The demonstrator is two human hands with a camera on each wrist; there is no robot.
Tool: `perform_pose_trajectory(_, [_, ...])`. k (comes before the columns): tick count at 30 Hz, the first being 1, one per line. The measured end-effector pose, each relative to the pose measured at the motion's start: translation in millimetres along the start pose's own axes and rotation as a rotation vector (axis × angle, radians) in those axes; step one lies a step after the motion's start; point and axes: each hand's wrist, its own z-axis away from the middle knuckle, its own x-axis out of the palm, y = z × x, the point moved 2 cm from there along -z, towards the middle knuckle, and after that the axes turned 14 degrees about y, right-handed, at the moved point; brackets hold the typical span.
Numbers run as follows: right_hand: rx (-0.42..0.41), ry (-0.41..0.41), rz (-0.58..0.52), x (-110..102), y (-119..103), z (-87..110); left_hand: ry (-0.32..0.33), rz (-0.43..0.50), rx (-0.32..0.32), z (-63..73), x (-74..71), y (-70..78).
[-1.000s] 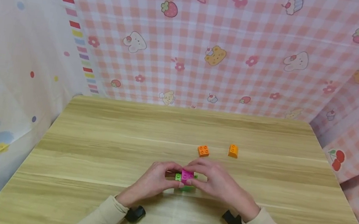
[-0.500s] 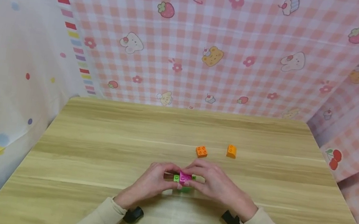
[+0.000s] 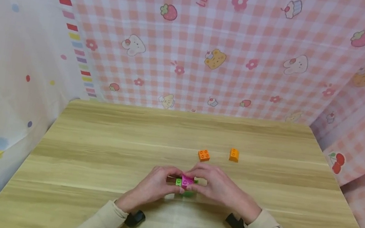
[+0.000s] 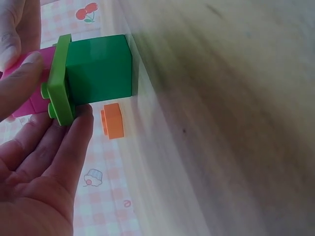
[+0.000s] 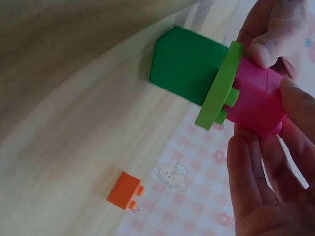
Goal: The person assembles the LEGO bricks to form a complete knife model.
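Note:
Between the two hands stands a stack of toy building bricks: a dark green brick (image 4: pixel 100 69) at the bottom on the table, a light green plate (image 5: pixel 219 88) over it, and pink bricks (image 5: pixel 253 96) on top, with a seam between them. My left hand (image 3: pixel 153 184) holds the pink bricks from the left, its thumb on the near side. From the right, my right hand (image 3: pixel 216 183) pinches the upper pink brick between thumb and fingers. The plate's studs stick out beyond the pink bricks on the left. In the head view the hands hide much of the stack.
Behind the hands, an orange four-stud brick (image 3: pixel 204 155) lies on the wooden table (image 3: pixel 102 137). Farther right is a yellow-orange brick with a curved side (image 3: pixel 234 155). Patterned cloth (image 3: pixel 193 33) hangs behind the table, and cloth also hangs along both sides.
The head view has shifted slightly. Both hands stay around the stack with their grip much the same, and the loose orange bricks have not moved on the table.

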Motion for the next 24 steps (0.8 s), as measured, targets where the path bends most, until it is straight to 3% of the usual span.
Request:
perform_pose_trajectory(13, [0.186,0.032,-0.071,-7,11,7.8,-0.013,-0.111,0.001,5.7,-3.2,3.1])
perform_pose_trajectory(19, [0.215,0.103,-0.061,-21,27,4.6,0.015,-0.072,-0.021,8.3,-4.2,5.6])
perform_pose_trajectory(24, [0.216,0.106,-0.033,-28,42,-2.4,0.038,-0.033,0.016,7.6,-3.9,10.4])
